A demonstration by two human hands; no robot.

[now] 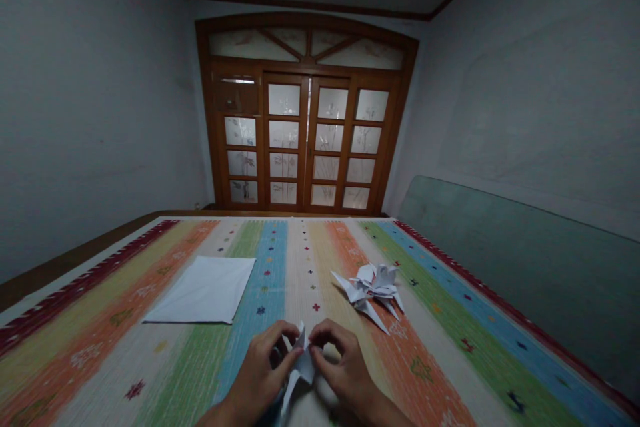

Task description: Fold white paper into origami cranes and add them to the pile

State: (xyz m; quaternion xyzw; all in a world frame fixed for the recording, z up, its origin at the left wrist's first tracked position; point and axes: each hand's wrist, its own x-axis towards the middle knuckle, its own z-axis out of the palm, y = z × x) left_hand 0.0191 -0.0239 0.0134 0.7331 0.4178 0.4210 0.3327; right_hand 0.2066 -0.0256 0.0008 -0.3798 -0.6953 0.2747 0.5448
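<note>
Now the left hand (267,360) and right hand (341,360) pinched folded paper (305,368); from their grip, flat paper (207,290) lay at ten o'clock, paper birds (381,280) at two.

I count one left hand (265,360) and one right hand (343,360), and between them there is one folded paper (305,368). Of flat white paper (205,290) I see one sheet or one stack; which of both, I cannot tell. Of folded paper figures (373,285) there is one group; they overlap, so their exact number is not possible to count. The bench (50,270) is one, with one cloth (125,353) having two orange, two green and two blue stripes. There are also one wooden door frame (203,80), with four columns of panes (285,100), and one pale green panel (500,233)
</note>
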